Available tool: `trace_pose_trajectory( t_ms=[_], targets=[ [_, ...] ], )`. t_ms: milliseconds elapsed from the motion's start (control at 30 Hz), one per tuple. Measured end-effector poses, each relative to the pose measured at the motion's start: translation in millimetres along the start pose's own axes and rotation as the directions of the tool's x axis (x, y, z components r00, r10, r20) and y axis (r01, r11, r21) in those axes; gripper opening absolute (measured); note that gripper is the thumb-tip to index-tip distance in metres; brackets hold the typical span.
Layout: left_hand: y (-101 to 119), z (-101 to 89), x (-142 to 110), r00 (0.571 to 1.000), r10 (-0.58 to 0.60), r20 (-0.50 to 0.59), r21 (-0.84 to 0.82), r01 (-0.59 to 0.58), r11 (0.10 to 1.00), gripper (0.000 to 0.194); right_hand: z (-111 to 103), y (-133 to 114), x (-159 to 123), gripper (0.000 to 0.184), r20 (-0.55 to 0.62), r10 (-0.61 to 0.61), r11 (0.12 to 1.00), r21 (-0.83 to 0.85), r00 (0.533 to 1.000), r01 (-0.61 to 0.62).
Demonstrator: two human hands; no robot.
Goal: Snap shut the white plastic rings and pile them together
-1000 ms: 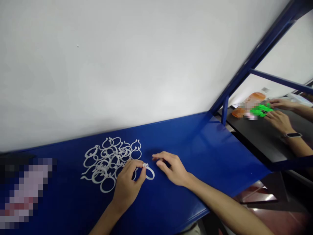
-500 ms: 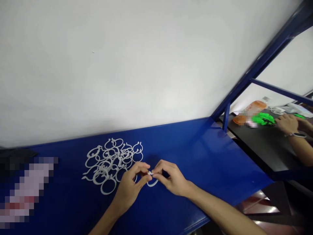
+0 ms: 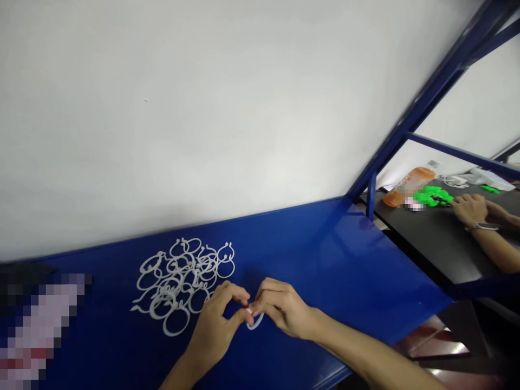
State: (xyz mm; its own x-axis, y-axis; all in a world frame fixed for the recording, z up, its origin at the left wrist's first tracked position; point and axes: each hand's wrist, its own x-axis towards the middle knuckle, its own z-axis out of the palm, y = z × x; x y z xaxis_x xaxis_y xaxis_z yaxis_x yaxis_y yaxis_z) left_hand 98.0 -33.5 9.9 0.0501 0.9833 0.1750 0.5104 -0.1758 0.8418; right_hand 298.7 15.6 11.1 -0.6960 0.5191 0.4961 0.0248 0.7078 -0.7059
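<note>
A thin white plastic ring (image 3: 255,324) with a small clasp is held between my two hands, just above the blue table. My left hand (image 3: 215,322) pinches the clasp end with thumb and fingertips. Opposite it, my right hand (image 3: 286,307) has its fingers closed on the same ring, hiding part of the clasp. Only the lower curve of the ring shows below the fingertips. To the left, partly behind my left hand, lies a loose pile of similar white open rings (image 3: 175,333) with small knobbed ends, overlapping one another.
The blue table (image 3: 300,244) meets a white wall (image 3: 244,108). A blue metal frame (image 3: 370,197) rises at the right. Beyond it, another person's hands (image 3: 471,210) are at a black table with an orange bottle (image 3: 414,181) and green pieces (image 3: 433,196). A blurred-out item lies at left.
The view has shifted slightly, so the pile and hands sit a little lower. My right fingers have closed in over the clasp, nearer my left fingertips.
</note>
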Motion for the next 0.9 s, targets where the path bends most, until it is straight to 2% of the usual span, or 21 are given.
trace_pose_trajectory(
  t_ms=[100,200,300,367,467,533,600,667,700,767,833,900],
  targets=[
    [-8,-1.5,1,0.997,0.075,-0.035,0.114,-0.071,0.991,0.015,-1,-1,1,0.024,-0.007,-0.021,0.999,-0.044,1.0,0.021],
    [-18,-11.6,6,0.974,0.218,-0.061,0.293,-0.191,0.937,0.028,-3,-2,4,0.022,-0.035,0.021,0.993,-0.112,0.999,-0.025],
    [-29,-26.8,10,0.946,0.321,-0.037,0.495,-0.262,0.828,0.039,-12,5,5,0.024,-0.111,0.133,0.966,-0.21,0.985,-0.154],
    [-35,-35.8,11,0.949,0.315,-0.016,0.592,-0.245,0.768,0.041,-23,15,3,0.025,-0.213,0.215,0.918,-0.288,0.953,-0.272],
    [-39,-42.2,11,0.96,0.279,0.029,0.666,-0.226,0.711,0.04,-47,36,-4,0.026,-0.336,0.325,0.787,-0.422,0.884,-0.45],
    [-38,-41.6,10,0.965,0.257,0.053,0.678,-0.224,0.7,0.036,-63,48,-10,0.026,-0.4,0.392,0.64,-0.528,0.829,-0.558],
    [-37,-39.0,9,0.968,0.241,0.063,0.676,-0.219,0.704,0.029,-75,56,-15,0.025,-0.467,0.407,0.496,-0.609,0.785,-0.619],
    [-34,-35.8,9,0.973,0.226,0.054,0.676,-0.202,0.709,0.02,-79,56,-16,0.026,-0.514,0.369,0.442,-0.636,0.774,-0.633],
    [-33,-34.2,8,0.974,0.221,0.043,0.677,-0.191,0.711,0.017,-78,54,-15,0.026,-0.519,0.344,0.462,-0.632,0.782,-0.622],
    [-30,-31.3,9,0.978,0.208,-0.002,0.672,-0.152,0.724,0.014,-69,45,-9,0.024,-0.475,0.303,0.578,-0.597,0.826,-0.556],
    [-26,-28.2,9,0.977,0.199,-0.074,0.639,-0.106,0.762,0.013,-55,32,-3,0.023,-0.361,0.278,0.728,-0.525,0.89,-0.44],
    [-22,-24.7,9,0.973,0.184,-0.139,0.557,-0.077,0.827,0.013,-37,18,4,0.023,-0.199,0.244,0.848,-0.431,0.949,-0.308]
  ],
)
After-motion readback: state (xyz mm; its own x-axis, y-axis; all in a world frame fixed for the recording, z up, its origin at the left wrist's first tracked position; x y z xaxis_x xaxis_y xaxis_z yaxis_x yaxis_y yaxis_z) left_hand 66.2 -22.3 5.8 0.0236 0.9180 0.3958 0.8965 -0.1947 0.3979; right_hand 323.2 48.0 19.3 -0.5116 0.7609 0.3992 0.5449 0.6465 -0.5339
